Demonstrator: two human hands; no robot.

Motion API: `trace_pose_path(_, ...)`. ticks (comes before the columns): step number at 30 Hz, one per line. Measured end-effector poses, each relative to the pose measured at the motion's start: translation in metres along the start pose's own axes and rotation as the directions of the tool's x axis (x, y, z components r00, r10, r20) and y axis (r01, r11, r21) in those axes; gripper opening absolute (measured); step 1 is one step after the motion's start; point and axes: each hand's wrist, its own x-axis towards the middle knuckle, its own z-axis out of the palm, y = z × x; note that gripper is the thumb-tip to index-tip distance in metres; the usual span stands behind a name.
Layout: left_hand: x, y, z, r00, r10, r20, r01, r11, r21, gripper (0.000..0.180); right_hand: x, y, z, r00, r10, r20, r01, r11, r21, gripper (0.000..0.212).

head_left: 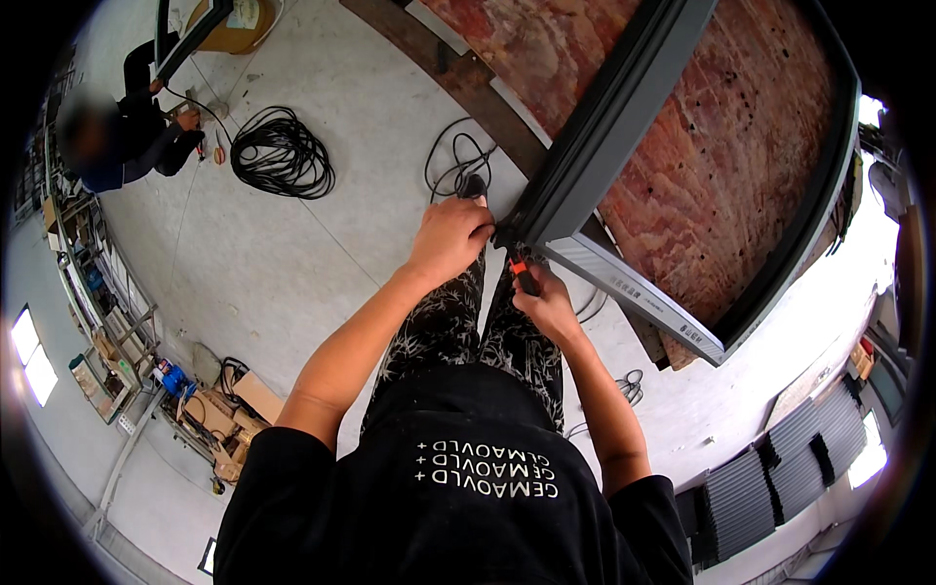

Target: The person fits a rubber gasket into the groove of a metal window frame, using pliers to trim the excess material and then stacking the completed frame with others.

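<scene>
A dark grey metal frame [624, 107] lies on a reddish-brown board [721, 166], with one corner pointing toward me. My left hand [450, 234] grips that corner of the frame from the left. My right hand [548, 304] holds a small tool with an orange and black handle [524, 270], its tip set against the frame's corner just below the left hand. Both forearms reach forward over my patterned trousers.
A coil of black cable [283, 151] lies on the grey concrete floor, and a looser black cord [458, 161] runs near the frame corner. Another person [127, 136] crouches at the far left. Stacked dark profiles [780, 468] sit at the lower right; boxes and tools [219, 414] at the lower left.
</scene>
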Motion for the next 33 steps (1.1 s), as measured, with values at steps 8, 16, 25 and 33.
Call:
trace_pose_path(8,0.001,0.003,0.001,0.998,-0.043,0.048,0.040,0.997,0.062,0.013,-0.002,-0.014,0.001,0.985,-0.122,-0.122,0.087,0.962,-0.261,0.031)
trace_pose_path(16,0.007,-0.003,0.004,0.998,-0.011,0.067,0.006,0.997,0.073,0.012,-0.001,-0.013,0.005,0.975,-0.136,-0.174,0.050,0.902,-0.428,0.030)
trace_pose_path(25,0.002,0.002,0.007,0.981,-0.195,0.015,0.195,0.981,0.001,0.016,-0.085,-0.071,-0.039,0.996,-0.004,-0.091,-0.040,0.884,-0.466,0.029)
trace_pose_path(33,-0.004,0.017,0.020,0.917,-0.389,0.089,0.398,0.905,-0.150,0.029,-0.079,-0.118,-0.161,0.450,-0.673,-0.587,-0.287,0.513,-0.809,0.035)
